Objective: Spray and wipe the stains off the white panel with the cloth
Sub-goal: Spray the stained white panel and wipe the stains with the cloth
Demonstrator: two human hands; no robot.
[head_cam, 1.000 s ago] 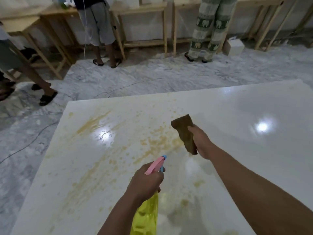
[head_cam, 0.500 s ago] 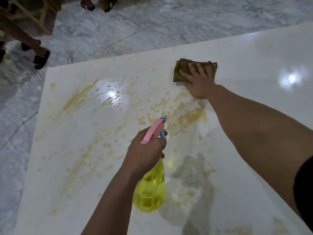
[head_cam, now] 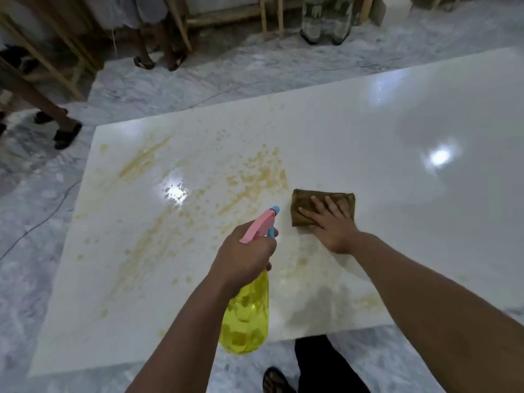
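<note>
Right hand (head_cam: 331, 225) lies flat and open on the cloth (head_cam: 303, 205); left hand (head_cam: 243, 256) grips the bottle (head_cam: 246, 321). Press evenly, sweeping left across the stains (head_cam: 249, 177) on the panel (head_cam: 368, 137).

Left hand (head_cam: 246, 251) fisted, raised — right hand (head_cam: 330, 225) flat, fingers spread.

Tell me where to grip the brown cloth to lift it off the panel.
Pinch the brown cloth at its bare left edge, coming from above. It lies folded flat on the white panel, and the right hand covers its middle and right part.
</note>
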